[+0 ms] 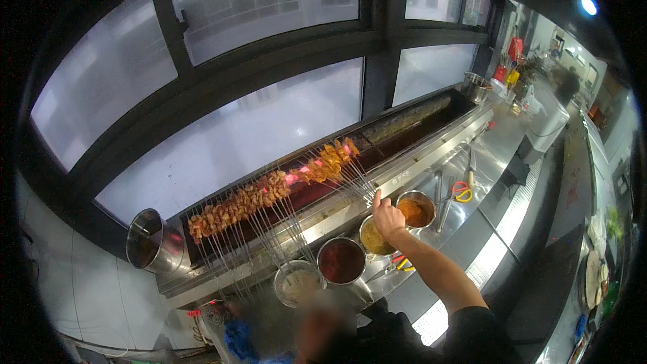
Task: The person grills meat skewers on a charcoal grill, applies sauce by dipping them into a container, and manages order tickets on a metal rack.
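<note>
My right hand (388, 216) is at the gathered ends of several metal skewers (360, 186), its index finger extended along them; its thumb is hidden. Browned meat pieces (331, 161) on these skewers lie over the long charcoal-style grill (303, 189), which glows red in places. To the left, a dense row of skewered meat (240, 207) spans the trough, handles pointing towards me. Beneath my wrist stands a metal pot of yellowish seasoning (373, 237), beside a pot of orange-red powder (415, 212) and one of dark red contents (341, 261). My left hand is out of view.
A pot of pale contents (299, 283) stands near the skewer handles. Scissors with red and yellow handles (461, 192), metal tongs (444, 210) and a knife (471, 167) lie on the steel counter. A tall metal container (154, 245) stands at the grill's left end. Windows line the far side.
</note>
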{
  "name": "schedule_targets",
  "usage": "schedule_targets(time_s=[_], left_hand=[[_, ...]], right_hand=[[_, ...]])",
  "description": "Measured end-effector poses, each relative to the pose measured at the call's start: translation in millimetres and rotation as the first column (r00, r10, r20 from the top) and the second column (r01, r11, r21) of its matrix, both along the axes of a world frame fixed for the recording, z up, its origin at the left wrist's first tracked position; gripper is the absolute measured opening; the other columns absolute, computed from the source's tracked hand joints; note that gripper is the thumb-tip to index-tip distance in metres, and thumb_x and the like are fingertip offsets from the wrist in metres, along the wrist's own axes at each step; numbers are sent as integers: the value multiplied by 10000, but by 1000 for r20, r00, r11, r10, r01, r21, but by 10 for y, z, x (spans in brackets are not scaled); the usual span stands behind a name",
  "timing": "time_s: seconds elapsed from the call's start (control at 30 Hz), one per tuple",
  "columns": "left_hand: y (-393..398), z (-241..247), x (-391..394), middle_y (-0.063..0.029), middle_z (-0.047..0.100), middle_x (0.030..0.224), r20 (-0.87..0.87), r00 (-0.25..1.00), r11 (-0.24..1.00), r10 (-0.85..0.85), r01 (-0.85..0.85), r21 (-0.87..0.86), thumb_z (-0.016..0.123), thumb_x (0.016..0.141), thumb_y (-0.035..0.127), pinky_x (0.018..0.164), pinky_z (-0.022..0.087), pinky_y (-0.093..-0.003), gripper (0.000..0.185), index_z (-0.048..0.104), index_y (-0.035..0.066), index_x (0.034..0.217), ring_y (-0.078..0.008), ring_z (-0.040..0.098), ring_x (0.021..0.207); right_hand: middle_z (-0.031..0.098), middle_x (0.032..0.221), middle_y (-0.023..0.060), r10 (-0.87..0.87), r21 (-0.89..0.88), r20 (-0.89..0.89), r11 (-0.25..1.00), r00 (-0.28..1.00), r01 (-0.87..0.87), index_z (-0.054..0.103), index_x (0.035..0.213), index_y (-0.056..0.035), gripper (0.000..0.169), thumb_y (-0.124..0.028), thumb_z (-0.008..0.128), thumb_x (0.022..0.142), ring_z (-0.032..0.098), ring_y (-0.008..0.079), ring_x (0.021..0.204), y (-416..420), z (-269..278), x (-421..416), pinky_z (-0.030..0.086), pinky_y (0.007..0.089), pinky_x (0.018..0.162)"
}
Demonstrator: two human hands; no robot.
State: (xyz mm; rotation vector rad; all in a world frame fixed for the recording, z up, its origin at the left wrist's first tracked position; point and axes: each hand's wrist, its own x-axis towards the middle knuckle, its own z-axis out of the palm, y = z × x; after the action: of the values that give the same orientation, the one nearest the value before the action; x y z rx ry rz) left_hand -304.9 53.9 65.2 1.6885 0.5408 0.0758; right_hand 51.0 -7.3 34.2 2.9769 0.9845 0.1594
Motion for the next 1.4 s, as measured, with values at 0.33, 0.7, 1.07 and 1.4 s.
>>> schedule_targets(time_s=[0.33,0.7,1.07,1.4], left_hand=[[73,-348,-42,-76,599,945,28,1000,988,-6,1,152,558,888,194,809,456,-314,239,569,32,1063,-185,572,888],[-298,450,316,-23,599,923,38,946,900,323,-295,-322,572,893,160,797,442,-254,215,571,30,1064,-114,553,863],[-679,413,754,-41,614,943,-61,907,886,417,-420,-196,582,882,147,824,435,-252,205,581,25,1047,-119,563,902],[-782,529,1024,-55,621,956,-56,910,869,411,-409,-279,583,879,138,835,436,-253,229,575,6,1066,-127,568,908]], right_hand=[[585,867,297,137,277,-125,956,983,-98,328,1302,36,505,-51,431,815,616,420,749,-243,271,142,517,470,631],[365,640,-42,690,378,-683,613,-238,693,507,1226,-135,292,-181,375,970,274,53,470,-122,127,110,208,195,379],[403,713,6,707,-55,-309,654,-636,754,432,1282,-99,327,-213,354,985,303,62,516,-165,-21,281,227,163,382],[385,674,-20,707,-19,-368,643,-603,766,497,1214,-129,273,-227,403,977,299,50,507,-141,-12,273,229,166,387]])
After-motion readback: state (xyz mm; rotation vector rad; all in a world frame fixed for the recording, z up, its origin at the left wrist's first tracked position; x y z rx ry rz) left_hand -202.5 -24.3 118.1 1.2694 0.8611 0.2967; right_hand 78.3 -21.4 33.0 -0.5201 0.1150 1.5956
